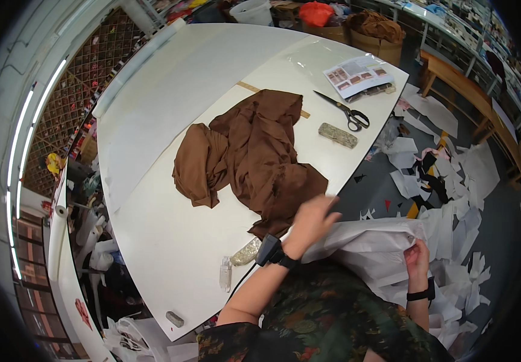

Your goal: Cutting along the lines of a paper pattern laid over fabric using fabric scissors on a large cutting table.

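A heap of crumpled brown fabric [260, 145] lies in the middle of the white table. My left hand [312, 224] hovers by the fabric's near end, at the table's edge, its fingers stretched out and apart. It appears to hold nothing. Off the table's right side, in front of my body, hangs a thin white plastic bag or sheet [363, 241]; I cannot tell which. The fingers of my right hand [417, 259] are closed on its upper right corner. Whether my left hand touches this white plastic is unclear.
Black-handled scissors [354, 118], a stone-like block [338, 136] and printed sheets [358, 77] lie at the table's right. Nearer me are a wrapped block [246, 252], a clear plastic piece [225, 274] and a grey block [175, 318]. Paper scraps [411, 181] litter the floor.
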A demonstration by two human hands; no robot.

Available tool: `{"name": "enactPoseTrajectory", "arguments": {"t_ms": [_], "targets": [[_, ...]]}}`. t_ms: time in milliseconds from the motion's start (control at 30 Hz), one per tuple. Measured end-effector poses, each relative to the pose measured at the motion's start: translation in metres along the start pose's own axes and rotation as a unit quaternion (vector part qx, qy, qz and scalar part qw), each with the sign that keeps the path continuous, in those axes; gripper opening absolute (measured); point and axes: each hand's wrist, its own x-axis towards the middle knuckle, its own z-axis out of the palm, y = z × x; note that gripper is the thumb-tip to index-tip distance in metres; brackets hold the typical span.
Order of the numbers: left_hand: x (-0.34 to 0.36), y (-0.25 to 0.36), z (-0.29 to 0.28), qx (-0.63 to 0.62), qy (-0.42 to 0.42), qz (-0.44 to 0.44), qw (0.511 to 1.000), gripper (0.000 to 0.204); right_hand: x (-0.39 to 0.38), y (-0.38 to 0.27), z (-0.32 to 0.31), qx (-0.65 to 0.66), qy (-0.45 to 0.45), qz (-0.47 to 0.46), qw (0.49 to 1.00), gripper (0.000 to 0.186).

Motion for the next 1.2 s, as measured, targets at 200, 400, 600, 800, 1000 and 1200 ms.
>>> {"name": "enactPoseTrajectory", "arguments": {"t_ms": [200,400,600,800,1000,1200], "targets": [[-0.018,-0.113,-0.007,0.232,0.146,-0.202,0.94,0.112,0.066,-0.05,-0.039,0.025,-0.039,-0.052,0.998,0.012],[0.009,-0.146,-0.037,0.041,0.231,-0.207,0.95,0.069,0.069,-0.108,0.007,0.024,-0.063,-0.158,0.985,0.02],[0.002,-0.162,-0.173,-0.351,0.422,-0.14,0.824,0.045,0.061,-0.129,-0.006,0.024,-0.057,-0.245,0.968,0.021],[-0.067,-0.373,-0.205,0.165,0.462,-0.406,0.771,0.105,0.039,-0.127,-0.007,-0.002,0.012,-0.275,0.961,0.012],[-0.076,-0.408,-0.173,-0.219,0.538,-0.41,0.703,0.053,-0.01,-0.11,0.076,-0.002,0.075,-0.311,0.947,0.012],[-0.065,-0.245,-0.164,-0.59,0.47,-0.298,0.584,0.049,0.021,-0.107,0.028,0.008,0.061,-0.304,0.951,0.011]]}}
